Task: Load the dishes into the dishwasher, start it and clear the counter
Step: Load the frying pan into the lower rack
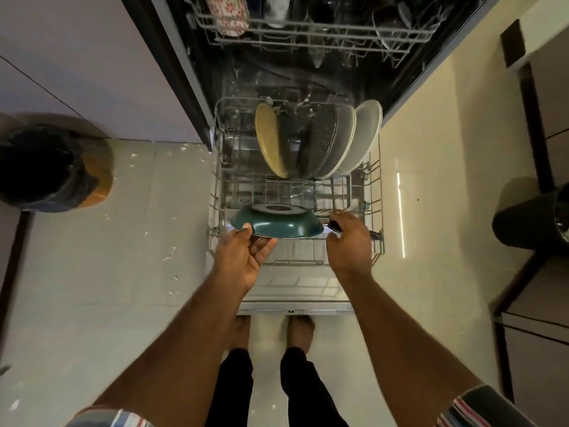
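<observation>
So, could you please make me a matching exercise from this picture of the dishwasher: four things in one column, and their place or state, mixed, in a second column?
Things:
1. teal pan
2. yellow plate
3. white plate
4. flowered cup

Places or states:
A. upper rack, on the left
B. upside down at the front of the lower rack, left hand at its rim, right hand at its handle
C. right end of the row of standing plates
D. left end of the row of standing plates

Pairs: 1-B, 2-D, 3-C, 4-A
</observation>
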Motion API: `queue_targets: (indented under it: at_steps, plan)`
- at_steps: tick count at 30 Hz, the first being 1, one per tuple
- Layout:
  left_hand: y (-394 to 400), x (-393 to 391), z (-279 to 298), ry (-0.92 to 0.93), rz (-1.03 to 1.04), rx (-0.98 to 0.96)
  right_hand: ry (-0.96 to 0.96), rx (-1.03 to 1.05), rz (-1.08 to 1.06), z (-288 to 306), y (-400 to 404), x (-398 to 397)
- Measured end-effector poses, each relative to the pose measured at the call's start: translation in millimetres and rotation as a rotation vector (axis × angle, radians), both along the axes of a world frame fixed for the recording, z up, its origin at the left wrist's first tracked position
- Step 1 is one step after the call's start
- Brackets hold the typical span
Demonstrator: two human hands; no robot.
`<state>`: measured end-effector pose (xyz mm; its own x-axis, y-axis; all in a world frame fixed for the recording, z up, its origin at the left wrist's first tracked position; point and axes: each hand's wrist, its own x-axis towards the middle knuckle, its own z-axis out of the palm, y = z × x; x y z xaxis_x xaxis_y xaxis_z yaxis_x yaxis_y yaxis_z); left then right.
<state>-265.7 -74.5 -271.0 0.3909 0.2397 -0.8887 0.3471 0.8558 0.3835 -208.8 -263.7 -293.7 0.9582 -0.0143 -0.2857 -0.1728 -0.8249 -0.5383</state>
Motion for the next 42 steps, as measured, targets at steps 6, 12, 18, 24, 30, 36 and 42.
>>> queue_targets:
  at_steps: [6,12,18,24,30,36,42]
  plan:
    - [-28,-6,-39,0.019,0.0,0.018,0.635,1.067,-1.056,-19,18,-9]
    - [-42,-6,-65,0.05,-0.022,-0.002,0.647,1.032,-1.121,-54,14,-4]
    - [-47,1,-90,0.099,-0.04,-0.011,0.692,0.968,-1.081,-88,7,10]
    - [-50,11,-117,0.149,-0.057,-0.037,0.707,0.878,-0.989,-122,-1,23]
    - [-52,21,-135,0.136,-0.127,-0.066,0.722,0.772,-0.806,-144,-13,31]
    - [-61,14,-139,0.126,-0.169,-0.099,0.715,0.693,-0.826,-151,-24,29]
    - [-57,5,-134,0.167,-0.213,0.0,0.67,0.352,-0.61,-135,-17,27]
